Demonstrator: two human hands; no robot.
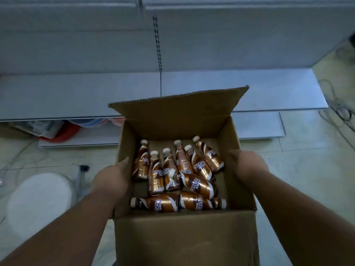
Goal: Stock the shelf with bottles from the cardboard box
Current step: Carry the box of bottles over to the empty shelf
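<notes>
An open cardboard box [172, 120] sits in front of me, its far flap standing up. Several brown-and-gold coffee bottles [199, 184] with white caps lie loose on its bottom, most pointing away, two lying crosswise at the near side. My left hand [111, 177] grips the box's left wall from outside. My right hand [247, 166] grips the right wall, fingers along its rim. Beyond the box runs the grey metal shelf [80, 95], low and bare, with more grey shelf boards above it.
Under the shelf at the left lie red and blue plastic items [63, 129]. A white round object [38, 200] stands on the tiled floor at the left. Tangled cables [338, 110] lie on the floor at the right.
</notes>
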